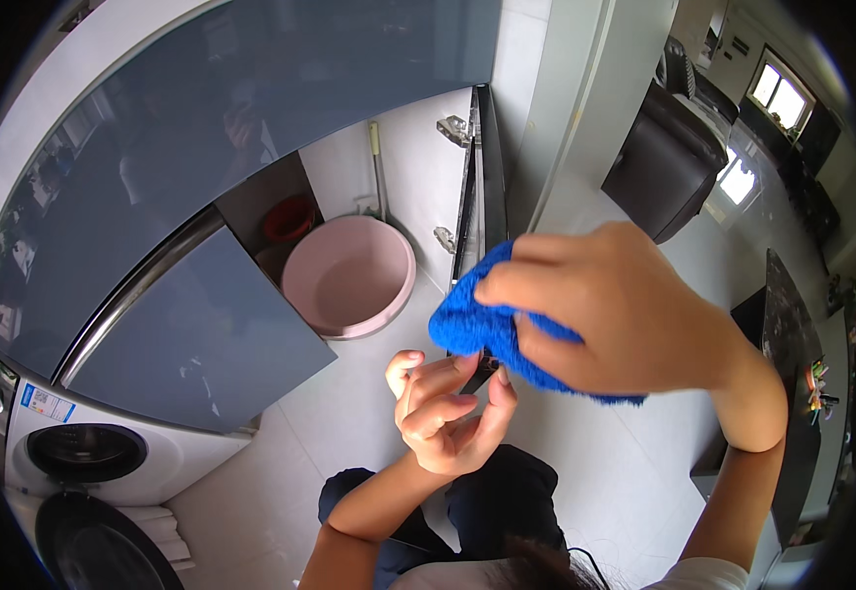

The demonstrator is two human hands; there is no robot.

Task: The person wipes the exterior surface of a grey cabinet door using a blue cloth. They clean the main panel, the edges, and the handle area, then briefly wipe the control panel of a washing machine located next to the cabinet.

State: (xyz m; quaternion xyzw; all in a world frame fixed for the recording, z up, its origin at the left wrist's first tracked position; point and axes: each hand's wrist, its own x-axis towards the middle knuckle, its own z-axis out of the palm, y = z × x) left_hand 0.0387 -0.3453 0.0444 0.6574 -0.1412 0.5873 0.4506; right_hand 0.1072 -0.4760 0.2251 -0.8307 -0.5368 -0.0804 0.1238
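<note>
My right hand [605, 317] is closed on a bunched blue fluffy cloth [465, 313], held over the near end of an open cabinet door [491, 169] seen almost edge-on. Whether the cloth presses on the door cannot be told. Just below the cloth is my left hand [454, 424], palm up, with fingers curled and apart. Its fingertips are close to the cloth and the door's dark lower end, and contact there is unclear. No object shows in the left palm. Metal hinges [454, 130] join the door to the white cabinet side.
Inside the cabinet are a pink basin [350, 276], a red container [288, 219] and a pale-handled tool [376, 155]. A glossy grey-blue cabinet front [199, 324] stands at left, above a white front-loading washing machine [170, 461] with its round door [100, 546] open. A dark sofa [667, 162] is at right.
</note>
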